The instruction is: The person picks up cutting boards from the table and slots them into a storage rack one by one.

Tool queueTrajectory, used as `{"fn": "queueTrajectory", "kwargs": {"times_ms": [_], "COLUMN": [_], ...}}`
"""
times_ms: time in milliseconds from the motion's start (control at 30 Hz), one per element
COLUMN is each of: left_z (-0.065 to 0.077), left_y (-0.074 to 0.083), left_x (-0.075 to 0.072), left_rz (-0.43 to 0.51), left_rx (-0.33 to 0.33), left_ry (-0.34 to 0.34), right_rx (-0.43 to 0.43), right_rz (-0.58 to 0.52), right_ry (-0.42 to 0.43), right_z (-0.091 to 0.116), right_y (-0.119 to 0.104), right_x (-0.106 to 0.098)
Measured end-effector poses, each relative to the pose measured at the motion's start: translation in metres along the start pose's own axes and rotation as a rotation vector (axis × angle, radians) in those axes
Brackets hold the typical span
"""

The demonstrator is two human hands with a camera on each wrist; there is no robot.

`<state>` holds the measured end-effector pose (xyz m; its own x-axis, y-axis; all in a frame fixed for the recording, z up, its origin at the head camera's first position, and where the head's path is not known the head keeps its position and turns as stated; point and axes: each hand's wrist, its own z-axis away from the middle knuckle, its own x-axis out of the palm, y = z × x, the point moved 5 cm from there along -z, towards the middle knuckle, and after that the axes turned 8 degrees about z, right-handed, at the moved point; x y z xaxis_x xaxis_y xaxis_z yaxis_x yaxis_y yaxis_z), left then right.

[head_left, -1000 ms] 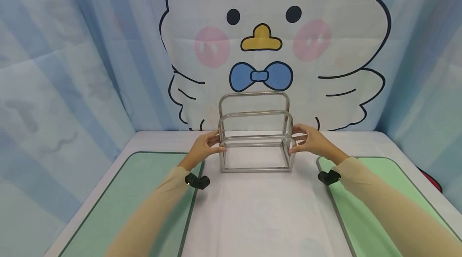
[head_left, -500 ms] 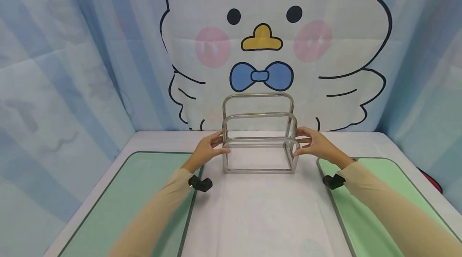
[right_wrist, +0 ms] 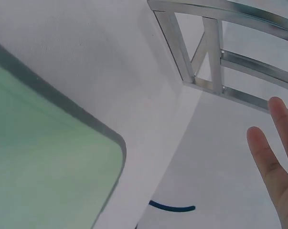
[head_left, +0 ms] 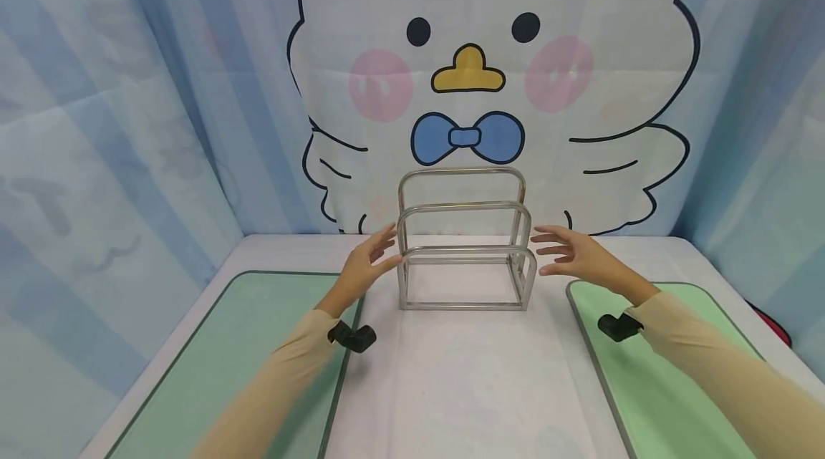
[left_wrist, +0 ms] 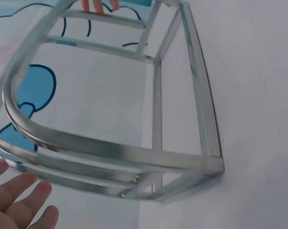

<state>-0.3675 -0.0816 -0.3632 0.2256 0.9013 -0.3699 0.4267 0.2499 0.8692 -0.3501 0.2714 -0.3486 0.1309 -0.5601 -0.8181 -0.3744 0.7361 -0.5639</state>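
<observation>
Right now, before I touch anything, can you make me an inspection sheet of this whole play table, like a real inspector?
Surface: white-topped table, with a teal board on the left and a light green board on the right.
Job's things: one silvery metal rack with three hoops, standing upright between the hands.
Clutter: something red and dark-edged by the right edge, too little showing to name.
Hands: left hand open beside the rack, contact unclear; right hand open, apart from it. Black device at each wrist.
Cables: nothing seen.
Surroundings: pale blue-and-white curtains; cartoon bird with blue bow tie behind.
</observation>
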Motion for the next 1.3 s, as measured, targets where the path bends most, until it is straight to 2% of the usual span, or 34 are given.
{"fn": "queueTrajectory", "kwargs": {"times_ms": [133, 200, 400, 533, 700, 867, 933, 1000, 1167, 1300], "left_z": [0.003, 0.005, 0.009, 0.014, 0.021, 0.024, 0.025, 0.024, 0.019, 0.016], "left_y": [0.024, 0.036, 0.066, 0.079, 0.086, 0.091, 0.092, 0.091, 0.077, 0.067], "left_x": [0.003, 0.008, 0.031, 0.058, 0.101, 0.145, 0.163, 0.181, 0.223, 0.248], "left_rz": [-0.039, -0.089, -0.233, -0.296, -0.413, -0.502, -0.504, -0.493, -0.458, -0.409], "left_rx": [0.053, 0.084, 0.268, 0.343, 0.399, 0.456, 0.439, 0.386, 0.146, 0.002], "left_ry": [0.075, 0.108, 0.176, 0.15, 0.095, 0.038, -0.002, -0.06, -0.198, -0.234], "right_rx": [-0.024, -0.04, -0.037, -0.024, -0.006, 0.115, 0.178, 0.223, 0.319, 0.393], "right_rz": [0.055, 0.085, 0.18, 0.229, 0.243, 0.281, 0.31, 0.333, 0.382, 0.409], "right_ry": [0.022, 0.032, 0.063, 0.096, 0.117, 0.06, 0.025, -0.01, -0.07, -0.098], "right_z": [0.012, 0.019, 0.044, 0.062, 0.083, 0.1, 0.107, 0.113, 0.127, 0.134], "right_y": [-0.005, -0.007, -0.008, 0.001, 0.025, 0.054, 0.065, 0.076, 0.1, 0.118], "right_x": [-0.015, -0.022, -0.04, -0.051, -0.061, -0.065, -0.067, -0.069, -0.074, -0.075]}}
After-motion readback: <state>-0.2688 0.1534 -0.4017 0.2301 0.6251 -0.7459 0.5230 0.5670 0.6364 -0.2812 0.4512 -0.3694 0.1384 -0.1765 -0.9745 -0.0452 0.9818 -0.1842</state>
